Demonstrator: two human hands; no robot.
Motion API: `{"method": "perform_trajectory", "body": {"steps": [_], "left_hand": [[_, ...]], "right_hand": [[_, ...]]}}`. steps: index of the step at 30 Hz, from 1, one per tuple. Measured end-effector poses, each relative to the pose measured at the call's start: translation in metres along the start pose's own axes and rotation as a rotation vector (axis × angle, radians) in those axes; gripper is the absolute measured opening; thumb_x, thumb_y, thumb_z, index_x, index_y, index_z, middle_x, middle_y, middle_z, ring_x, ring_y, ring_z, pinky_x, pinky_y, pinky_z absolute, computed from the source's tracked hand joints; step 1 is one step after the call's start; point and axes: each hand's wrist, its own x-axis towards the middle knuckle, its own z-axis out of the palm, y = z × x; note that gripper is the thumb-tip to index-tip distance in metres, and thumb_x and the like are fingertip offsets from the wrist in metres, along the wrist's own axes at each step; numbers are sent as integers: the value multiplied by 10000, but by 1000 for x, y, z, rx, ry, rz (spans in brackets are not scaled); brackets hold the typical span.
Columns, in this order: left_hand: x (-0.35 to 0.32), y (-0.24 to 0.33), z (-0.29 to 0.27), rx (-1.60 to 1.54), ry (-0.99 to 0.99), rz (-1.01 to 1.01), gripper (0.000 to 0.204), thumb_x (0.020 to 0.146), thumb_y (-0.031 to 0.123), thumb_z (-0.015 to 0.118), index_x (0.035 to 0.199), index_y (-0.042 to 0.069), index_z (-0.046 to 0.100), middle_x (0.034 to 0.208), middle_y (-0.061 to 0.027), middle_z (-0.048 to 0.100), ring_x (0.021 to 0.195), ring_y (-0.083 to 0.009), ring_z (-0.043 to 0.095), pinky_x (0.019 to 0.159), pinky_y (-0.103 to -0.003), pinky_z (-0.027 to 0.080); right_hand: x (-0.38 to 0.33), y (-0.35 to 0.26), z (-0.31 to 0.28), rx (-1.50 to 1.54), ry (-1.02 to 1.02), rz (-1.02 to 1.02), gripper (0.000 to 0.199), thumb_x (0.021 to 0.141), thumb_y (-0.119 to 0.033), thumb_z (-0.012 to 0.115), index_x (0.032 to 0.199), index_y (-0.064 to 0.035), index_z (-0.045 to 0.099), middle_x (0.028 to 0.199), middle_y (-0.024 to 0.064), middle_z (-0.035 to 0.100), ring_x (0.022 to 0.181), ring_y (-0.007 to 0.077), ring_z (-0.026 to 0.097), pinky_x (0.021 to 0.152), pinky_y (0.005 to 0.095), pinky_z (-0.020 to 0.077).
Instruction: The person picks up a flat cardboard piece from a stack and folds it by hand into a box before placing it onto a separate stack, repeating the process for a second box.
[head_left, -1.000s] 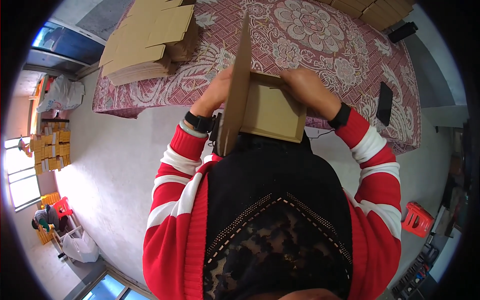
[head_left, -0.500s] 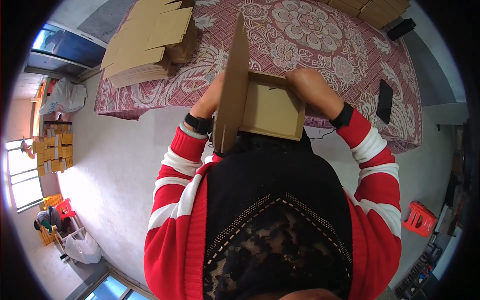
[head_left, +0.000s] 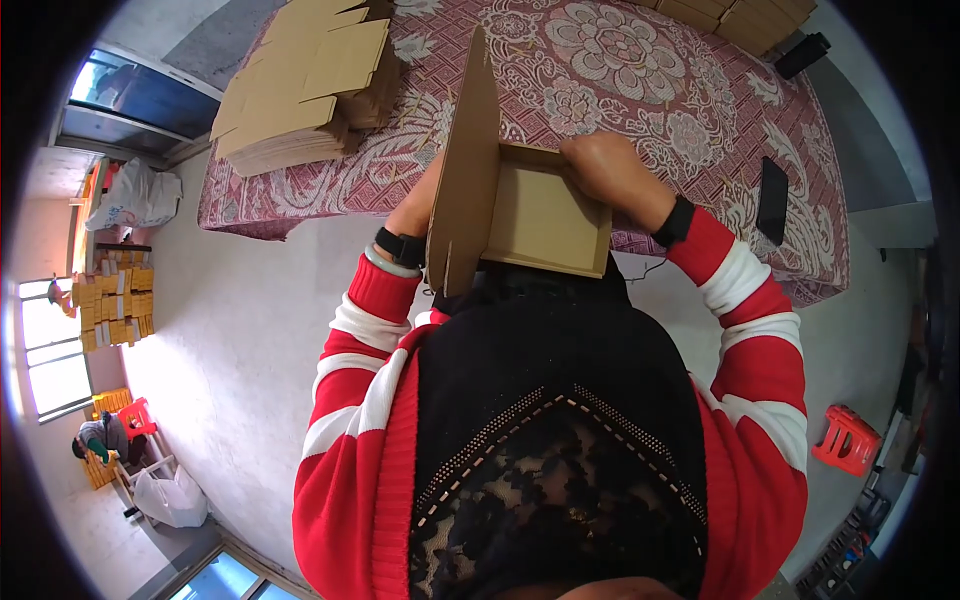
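box (head_left: 545, 220) lid (head_left: 467, 180) now hides more of left hand (head_left: 423, 192)

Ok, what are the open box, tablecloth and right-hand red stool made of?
Open box: looks like matte brown cardboard, judging by its thin folded walls. Tablecloth: probably woven fabric with a dull finish, draping over the table edge. Red stool: likely smooth moulded plastic, given its uniform colour and cut-out openings.

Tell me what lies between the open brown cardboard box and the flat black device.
The right hand, a black wristband and red-patterned tablecloth, in the head view.
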Motion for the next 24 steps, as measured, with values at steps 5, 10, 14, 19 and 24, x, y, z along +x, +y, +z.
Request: {"method": "perform_trajectory", "body": {"steps": [5, 10, 14, 19, 24], "left_hand": [[-7, 13, 8, 37, 26, 51, 301, 1004, 182, 562, 1250, 9, 581, 1113, -35, 636, 999, -106, 562, 853, -276, 497], [-6, 23, 12, 80, 39, 102, 314, 1019, 224, 555, 1255, 18, 581, 1121, -38, 643, 1016, -116, 583, 866, -278, 499], [16, 28, -4, -186, 82, -4, 302, 1017, 281, 574, 1208, 51, 612, 1129, -65, 667, 1049, -163, 622, 913, -314, 504], [11, 9, -23, -355, 101, -55, 277, 1018, 303, 578, 1171, 75, 617, 1097, -65, 683, 1057, -179, 632, 946, -347, 501], [-13, -8, -9, -474, 224, -29, 227, 1022, 286, 579, 1096, 74, 614, 1019, -37, 684, 960, -158, 644, 902, -335, 515]], "right_hand": [[0, -3, -3, 84, 49, 4, 190, 797, -244, 697, 821, -66, 636, 744, 159, 656, 727, 379, 660, 640, 490, 531], [18, 12, -1, 87, 85, -108, 103, 818, -178, 639, 854, -84, 660, 797, 138, 687, 773, 371, 678, 653, 486, 536], [37, 24, -1, 111, 162, -200, 144, 829, -209, 664, 896, -82, 662, 876, 131, 691, 826, 359, 673, 685, 454, 532], [41, 37, -13, 187, 447, -46, 201, 884, -211, 667, 1034, -77, 669, 1016, 116, 684, 912, 280, 669, 771, 377, 525], [-28, 36, -42, 828, 636, 349, 297, 1025, -277, 541, 1163, -40, 655, 1040, 73, 685, 973, 172, 655, 869, 323, 516]]}}
